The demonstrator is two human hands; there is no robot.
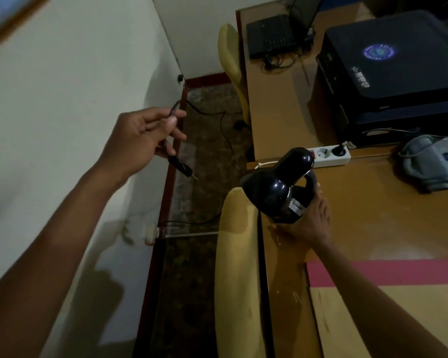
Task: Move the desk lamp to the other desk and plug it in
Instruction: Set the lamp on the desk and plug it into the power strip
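Fingers (166,122) of the left hand (140,135) are pinched around the plug cord (179,165); the lamp (282,187), its label (297,206) illegible, is gripped by the right hand (311,223).

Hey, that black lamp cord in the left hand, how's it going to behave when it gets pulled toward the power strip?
Probably floppy: the cord sags in loose curves from the left hand to the floor. The plug dangles, so it may swing. The slack might drag or snag near the yellow chair.
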